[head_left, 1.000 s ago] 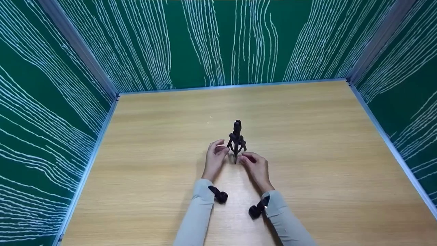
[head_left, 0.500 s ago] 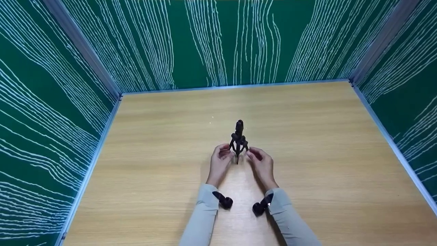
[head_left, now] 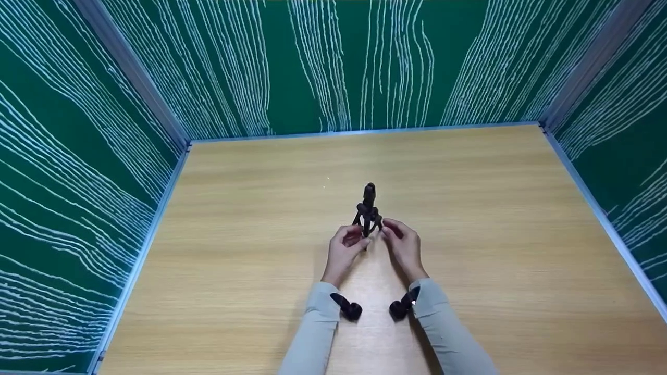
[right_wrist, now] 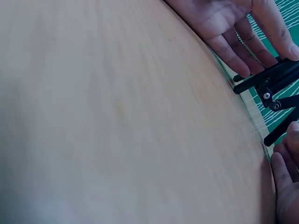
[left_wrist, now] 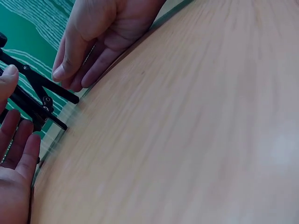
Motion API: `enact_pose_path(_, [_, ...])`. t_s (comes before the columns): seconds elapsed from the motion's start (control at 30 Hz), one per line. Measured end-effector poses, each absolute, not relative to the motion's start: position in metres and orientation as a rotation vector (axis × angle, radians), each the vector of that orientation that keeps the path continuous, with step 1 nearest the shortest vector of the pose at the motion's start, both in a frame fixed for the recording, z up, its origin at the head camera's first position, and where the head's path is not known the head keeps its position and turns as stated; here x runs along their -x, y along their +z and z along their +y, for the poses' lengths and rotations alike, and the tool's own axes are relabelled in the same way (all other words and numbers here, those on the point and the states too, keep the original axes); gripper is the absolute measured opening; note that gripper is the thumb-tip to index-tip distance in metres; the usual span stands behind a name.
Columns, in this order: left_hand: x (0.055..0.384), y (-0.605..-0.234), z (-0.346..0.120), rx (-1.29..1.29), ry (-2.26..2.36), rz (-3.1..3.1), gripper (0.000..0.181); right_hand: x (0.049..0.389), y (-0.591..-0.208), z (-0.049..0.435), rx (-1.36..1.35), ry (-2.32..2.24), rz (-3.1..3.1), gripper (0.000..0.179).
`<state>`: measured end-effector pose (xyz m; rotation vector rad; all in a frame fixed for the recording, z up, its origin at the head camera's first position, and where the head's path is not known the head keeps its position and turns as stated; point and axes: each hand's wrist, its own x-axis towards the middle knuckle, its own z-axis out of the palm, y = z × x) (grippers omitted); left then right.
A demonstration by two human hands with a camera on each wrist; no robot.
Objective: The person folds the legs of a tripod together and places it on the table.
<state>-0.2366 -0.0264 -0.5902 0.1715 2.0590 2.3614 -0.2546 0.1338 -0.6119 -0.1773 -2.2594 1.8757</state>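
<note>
A small black tripod point(head_left: 369, 195) stands upright near the middle of the table, its legs spread. My left hand point(head_left: 343, 258) is at its front leg, the thumb laid against the leg and the fingers bent behind it. On the other side, my right hand point(head_left: 407, 253) pinches the right leg between thumb and forefinger. The left wrist view shows two of the legs point(left_wrist: 56, 87) reaching down toward the tabletop, with the right hand's thumb tip right at the upper one. In the right wrist view a hinged brace point(right_wrist: 268, 95) joins the legs.
The wooden table point(head_left: 250, 234) is bordered by metal edging and green walls point(head_left: 292, 99) with white wavy lines. A black wrist camera sits on the left cuff point(head_left: 352, 311) and another on the right cuff point(head_left: 398, 310). Two tiny light specks point(head_left: 326, 182) lie beyond the tripod.
My right hand has gone from beside the front leg to the right leg. My left hand has shifted from the left leg to the front leg. The tripod stays upright.
</note>
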Motion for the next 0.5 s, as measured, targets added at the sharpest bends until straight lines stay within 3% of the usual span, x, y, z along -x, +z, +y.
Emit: enact_pose_path(0.5, [0.2381,-0.594,-0.0262,-0.228,2.31,2.131,0.025,0.2629,-0.6168,0.1322,0.091,1.754,-2.348,0.021])
